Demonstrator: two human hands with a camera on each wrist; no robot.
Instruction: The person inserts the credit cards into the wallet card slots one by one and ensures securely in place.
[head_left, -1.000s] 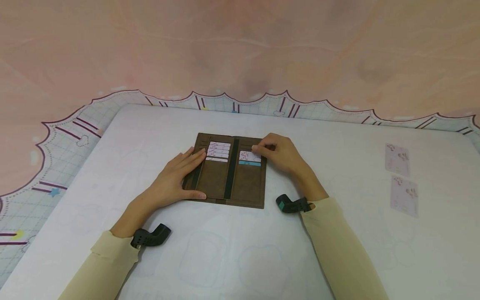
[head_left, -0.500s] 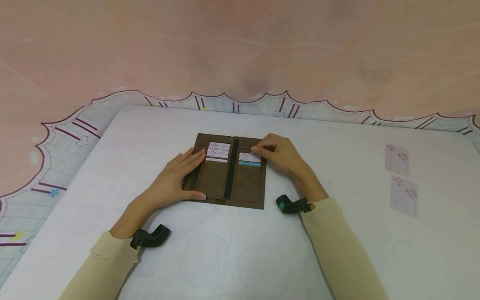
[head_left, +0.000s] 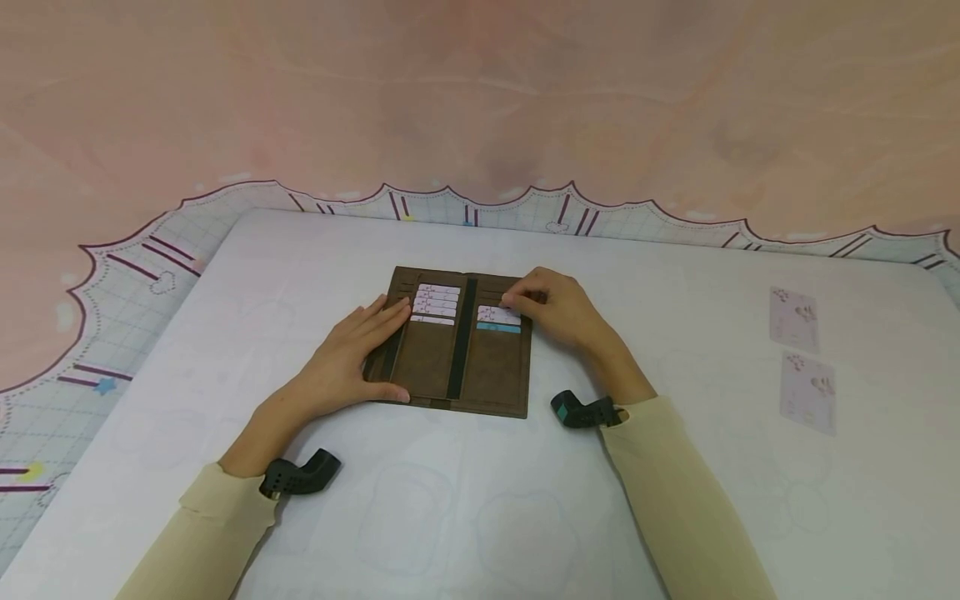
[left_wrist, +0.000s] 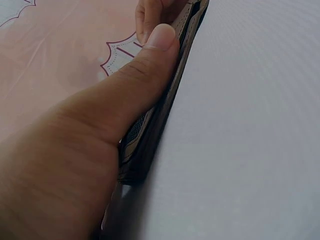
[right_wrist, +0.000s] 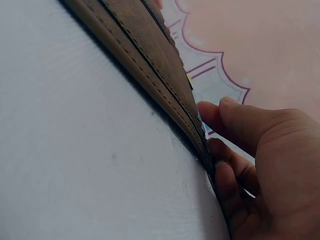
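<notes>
A brown wallet point(head_left: 495, 379) lies opened flat on the white table, in the middle of the head view. My left hand point(head_left: 341, 362) rests spread over its left edge, the thumb at the near side. In the right panel, a pink-and-white patterned card point(head_left: 495, 314) sits in a slot just above a blue-edged card point(head_left: 498, 327). My right hand point(head_left: 558, 308) pinches the upper right of that patterned card between thumb and index finger; its top edge is partly hidden. Several similar cards point(head_left: 435, 301) stand stacked in the left panel's slots.
Two loose patterned cards point(head_left: 794, 319) point(head_left: 807, 393) lie on the table at the right. The white table point(head_left: 465, 508) stretches around the wallet. A scalloped printed border point(head_left: 510, 212) runs along its far and left edges, before a pinkish backdrop point(head_left: 480, 92).
The patterned card in the right panel has slid slightly down into its slot under my right fingers. My left hand has stayed on the wallet.
</notes>
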